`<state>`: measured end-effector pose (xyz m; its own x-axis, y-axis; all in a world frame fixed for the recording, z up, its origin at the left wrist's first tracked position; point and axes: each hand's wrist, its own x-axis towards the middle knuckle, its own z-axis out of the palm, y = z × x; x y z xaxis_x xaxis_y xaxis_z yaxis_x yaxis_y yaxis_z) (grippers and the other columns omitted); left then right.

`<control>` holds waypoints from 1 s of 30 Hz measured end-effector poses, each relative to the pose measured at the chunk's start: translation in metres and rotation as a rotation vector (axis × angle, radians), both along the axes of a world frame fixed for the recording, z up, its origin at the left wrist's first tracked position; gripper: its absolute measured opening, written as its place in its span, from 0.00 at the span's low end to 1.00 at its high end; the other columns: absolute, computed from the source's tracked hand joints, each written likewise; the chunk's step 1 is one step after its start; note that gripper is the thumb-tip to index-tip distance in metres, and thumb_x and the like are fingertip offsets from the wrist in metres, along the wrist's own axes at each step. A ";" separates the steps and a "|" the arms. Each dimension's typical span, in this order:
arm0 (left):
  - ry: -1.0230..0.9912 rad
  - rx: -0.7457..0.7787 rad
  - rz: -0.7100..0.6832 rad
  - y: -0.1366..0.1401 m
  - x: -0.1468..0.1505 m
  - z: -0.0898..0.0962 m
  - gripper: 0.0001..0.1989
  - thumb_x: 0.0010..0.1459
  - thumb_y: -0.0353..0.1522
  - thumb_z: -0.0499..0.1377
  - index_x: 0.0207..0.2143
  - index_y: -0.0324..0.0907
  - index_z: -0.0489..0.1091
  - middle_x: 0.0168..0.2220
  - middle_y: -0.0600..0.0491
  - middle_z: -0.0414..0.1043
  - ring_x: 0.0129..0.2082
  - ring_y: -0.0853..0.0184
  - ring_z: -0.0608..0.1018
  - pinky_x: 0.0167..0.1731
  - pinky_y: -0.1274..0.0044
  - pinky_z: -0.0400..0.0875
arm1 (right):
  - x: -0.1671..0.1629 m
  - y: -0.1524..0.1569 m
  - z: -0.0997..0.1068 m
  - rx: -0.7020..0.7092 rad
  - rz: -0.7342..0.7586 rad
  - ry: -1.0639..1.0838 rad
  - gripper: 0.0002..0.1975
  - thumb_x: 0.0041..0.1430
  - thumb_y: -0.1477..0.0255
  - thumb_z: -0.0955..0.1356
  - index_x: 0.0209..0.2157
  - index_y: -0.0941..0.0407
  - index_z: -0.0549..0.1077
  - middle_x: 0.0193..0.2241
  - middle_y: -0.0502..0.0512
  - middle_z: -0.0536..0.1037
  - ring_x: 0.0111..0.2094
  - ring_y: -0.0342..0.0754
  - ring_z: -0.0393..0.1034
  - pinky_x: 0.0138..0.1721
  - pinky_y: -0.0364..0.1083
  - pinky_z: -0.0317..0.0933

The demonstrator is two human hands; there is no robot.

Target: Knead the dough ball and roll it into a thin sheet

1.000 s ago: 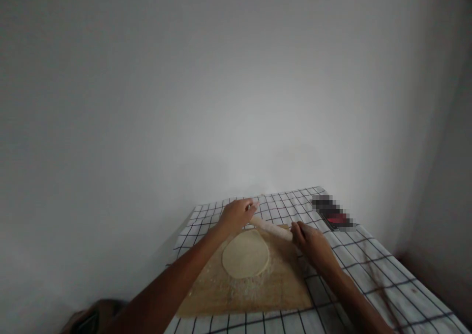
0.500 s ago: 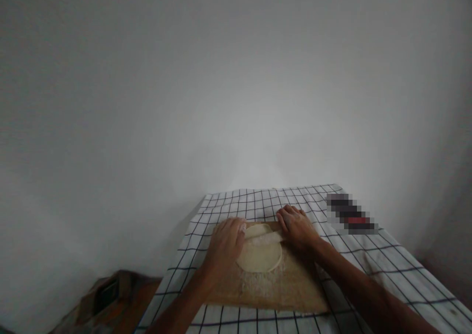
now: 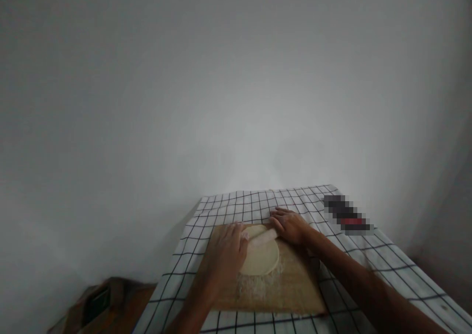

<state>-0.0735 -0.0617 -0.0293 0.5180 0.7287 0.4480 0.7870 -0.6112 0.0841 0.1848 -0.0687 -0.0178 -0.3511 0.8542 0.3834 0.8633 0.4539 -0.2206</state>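
A pale, floury rolling pin (image 3: 266, 237) lies slantwise across a round, flat sheet of dough (image 3: 260, 261), its right end farther from me than its left. My left hand (image 3: 229, 248) is on the pin's left end, fingers curled over it and floury at the tips. On the other end rests my right hand (image 3: 289, 227), fingers bent over the pin near the board's far edge. Both pin ends are hidden under my hands. Beneath the dough is a wooden board (image 3: 295, 290), with loose flour (image 3: 258, 286) scattered on the near side.
A white cloth with a dark grid (image 3: 239, 203) covers the table under the board. A blurred-out dark and red item (image 3: 346, 216) lies at the right back. The wall (image 3: 236, 103) rises behind the table. An open cardboard box (image 3: 98, 304) stands low at the left.
The pin has turned to a steeper slant, its left end now nearer me. My left hand has come slightly closer. The whole view has shifted a little.
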 end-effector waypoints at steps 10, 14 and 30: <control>-0.004 0.173 -0.059 -0.047 -0.007 -0.014 0.26 0.67 0.39 0.49 0.65 0.43 0.57 0.66 0.47 0.58 0.67 0.54 0.59 0.63 0.56 0.60 | 0.001 -0.089 -0.007 0.063 -0.021 0.118 0.21 0.71 0.62 0.58 0.60 0.52 0.68 0.61 0.55 0.69 0.65 0.52 0.57 0.65 0.55 0.55; -0.015 0.153 -0.059 -0.052 -0.008 -0.013 0.26 0.67 0.39 0.49 0.66 0.45 0.56 0.66 0.48 0.60 0.66 0.53 0.61 0.61 0.55 0.63 | 0.003 -0.082 -0.008 0.074 -0.011 0.098 0.22 0.71 0.62 0.58 0.61 0.51 0.66 0.62 0.53 0.68 0.66 0.53 0.54 0.65 0.57 0.53; -0.052 0.103 0.059 0.008 0.010 0.003 0.14 0.65 0.35 0.50 0.47 0.44 0.71 0.47 0.42 0.75 0.50 0.53 0.75 0.54 0.57 0.65 | -0.021 0.047 0.004 -0.010 -0.164 0.051 0.20 0.70 0.66 0.57 0.37 0.55 0.78 0.42 0.57 0.82 0.50 0.52 0.73 0.53 0.50 0.63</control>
